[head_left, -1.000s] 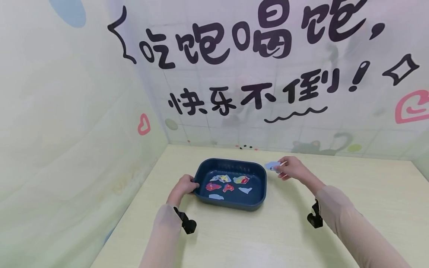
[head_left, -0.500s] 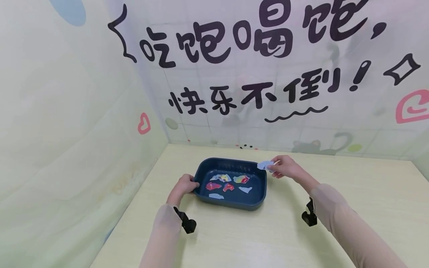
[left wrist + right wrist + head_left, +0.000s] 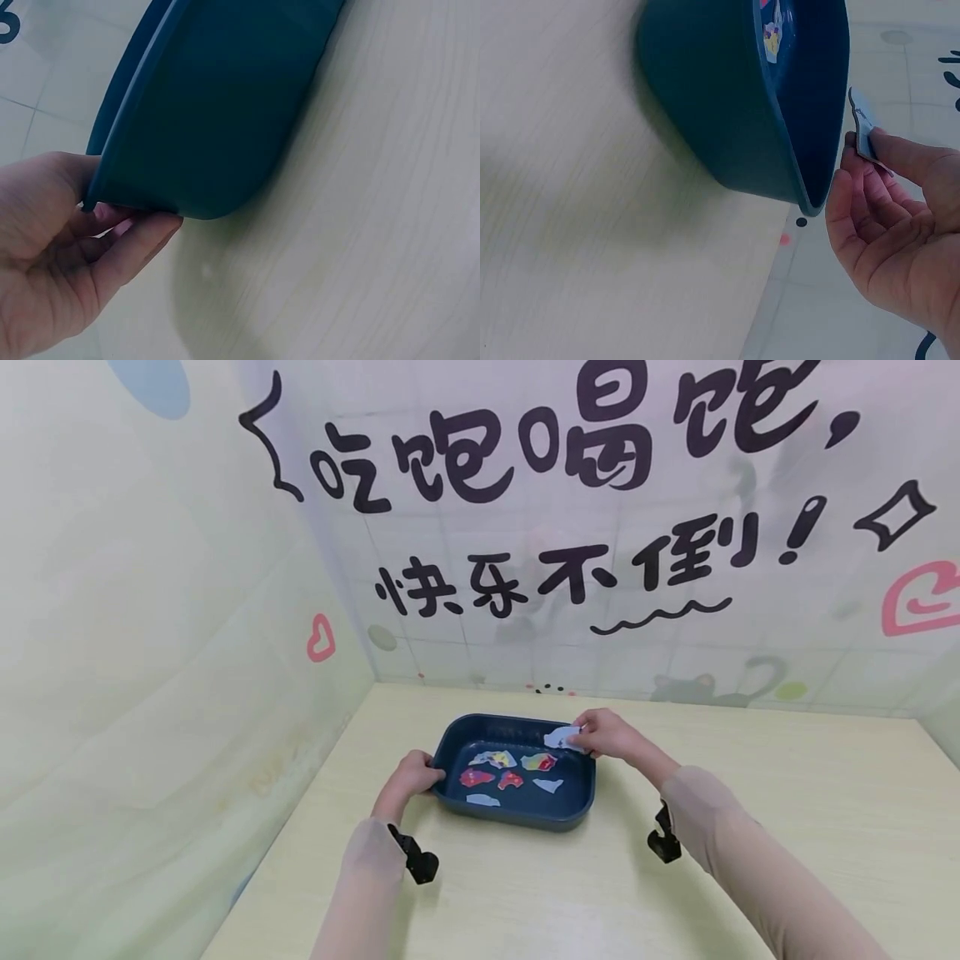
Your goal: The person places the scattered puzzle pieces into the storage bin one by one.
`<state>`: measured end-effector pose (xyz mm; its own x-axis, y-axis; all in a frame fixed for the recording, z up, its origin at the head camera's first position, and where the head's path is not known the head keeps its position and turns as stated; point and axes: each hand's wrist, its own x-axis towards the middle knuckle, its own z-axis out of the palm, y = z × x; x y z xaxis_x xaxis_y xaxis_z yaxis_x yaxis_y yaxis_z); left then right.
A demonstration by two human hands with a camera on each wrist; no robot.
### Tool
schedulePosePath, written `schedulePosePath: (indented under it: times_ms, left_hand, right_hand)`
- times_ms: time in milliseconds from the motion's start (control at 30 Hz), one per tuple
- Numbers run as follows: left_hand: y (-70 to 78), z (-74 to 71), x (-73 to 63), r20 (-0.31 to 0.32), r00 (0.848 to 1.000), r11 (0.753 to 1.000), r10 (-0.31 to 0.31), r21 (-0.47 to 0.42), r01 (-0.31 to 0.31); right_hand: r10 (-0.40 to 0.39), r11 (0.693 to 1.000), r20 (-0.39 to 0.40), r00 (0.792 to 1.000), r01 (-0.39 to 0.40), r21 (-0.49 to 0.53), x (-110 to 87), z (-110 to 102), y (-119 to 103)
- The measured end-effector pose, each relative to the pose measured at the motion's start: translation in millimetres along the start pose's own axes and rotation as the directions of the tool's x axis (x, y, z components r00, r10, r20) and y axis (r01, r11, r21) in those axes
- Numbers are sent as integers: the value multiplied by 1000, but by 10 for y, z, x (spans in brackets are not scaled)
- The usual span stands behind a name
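Note:
A dark blue rectangular tray (image 3: 517,817) stands on the table. My left hand (image 3: 411,774) grips its left end; in the left wrist view the thumb (image 3: 64,166) lies over the rim and the fingers are bent beneath it. Between thumb and fingers, my right hand (image 3: 611,737) pinches a flat pale blue puzzle piece (image 3: 558,737) over the tray's far right corner. The right wrist view shows this thin piece (image 3: 863,127) edge-on, above the rim. Several irregular pieces lie on the tray floor: a multicoloured one (image 3: 538,762), a red one (image 3: 477,777) and a pale blue one (image 3: 482,800) among them.
The light wooden table (image 3: 525,893) reaches back to a white printed wall hanging (image 3: 465,652) with large black characters. Another pale hanging (image 3: 187,693) runs along the left side. A black wrist camera (image 3: 420,860) sits on the left forearm, and another (image 3: 664,843) on the right.
My right hand has moved left with the pale blue piece, from beside the tray to over its far right corner. My left hand and the tray have stayed in place.

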<state>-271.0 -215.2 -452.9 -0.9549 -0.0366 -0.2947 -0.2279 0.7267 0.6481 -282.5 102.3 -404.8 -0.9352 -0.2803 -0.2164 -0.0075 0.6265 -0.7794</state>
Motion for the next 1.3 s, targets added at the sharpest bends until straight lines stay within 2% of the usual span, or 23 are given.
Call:
schedulePosePath:
  times_ms: [167, 367, 500, 800, 1033, 1300]
  left_hand:
    - [7, 5, 8, 3, 1000, 1000, 4, -18, -4]
    - [28, 10, -14, -9, 1000, 1000, 17, -24, -17]
    - [32, 9, -26, -8, 1000, 1000, 4, -27, -4]
    - [36, -3, -16, -19, 1000, 1000, 8, -17, -8]
    - [35, 2, -13, -23, 1000, 1000, 6, -25, -7]
    - [22, 19, -27, -19, 1000, 1000, 9, -27, -10]
  right_hand:
    - [-28, 999, 39, 999, 30, -36, 35, 125, -80]
    - [-43, 999, 86, 995, 45, -22, 68, 276, -97]
    - [-45, 999, 115, 992, 48, -26, 67, 359, -114]
    - [31, 996, 147, 989, -18, -86, 88, 491, -155]
    - [34, 995, 200, 979, -15, -95, 102, 591, -155]
    - [88, 989, 225, 970, -59, -133, 136, 683, -155]
